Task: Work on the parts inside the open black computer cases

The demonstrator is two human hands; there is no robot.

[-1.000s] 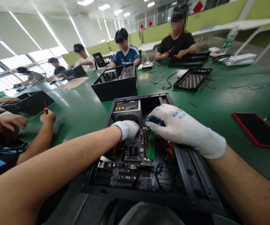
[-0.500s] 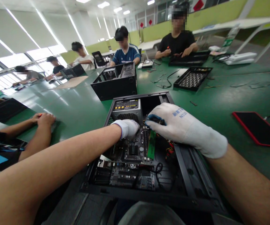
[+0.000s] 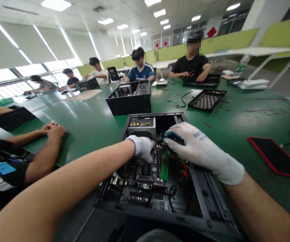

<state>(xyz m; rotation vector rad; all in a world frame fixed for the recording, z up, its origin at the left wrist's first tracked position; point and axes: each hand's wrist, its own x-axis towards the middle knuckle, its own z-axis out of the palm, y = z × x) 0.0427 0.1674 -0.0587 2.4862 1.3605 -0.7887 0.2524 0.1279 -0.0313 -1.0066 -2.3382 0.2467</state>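
Note:
An open black computer case [image 3: 202, 198] lies on its side in front of me, its motherboard [image 3: 147, 169] exposed. My left hand [image 3: 145, 148], in a white glove, reaches in over the board's far edge, just below the power supply [image 3: 141, 125]. Its fingers are bent downward; whatever is at their tips is hidden. My right hand [image 3: 182, 139], in a white glove with blue on the finger side, curls around dark cables at the case's right. Red and yellow wires [image 3: 184, 171] run out below it. A green memory stick [image 3: 164, 164] stands in its slot between the hands and the near edge.
Behind my case stands another black case [image 3: 130, 102]. A black tray-like panel [image 3: 206, 101] and loose cables [image 3: 182, 101] lie beyond it. A red-edged black tablet-like object [image 3: 277, 156] lies at right. A co-worker's hands [image 3: 54, 130] are at left; other people sit around the green table [image 3: 89, 126].
The view has tilted up, so everything sits lower and slightly right. The left hand's thumb side shows more now. Both hands stay at the same part of the case.

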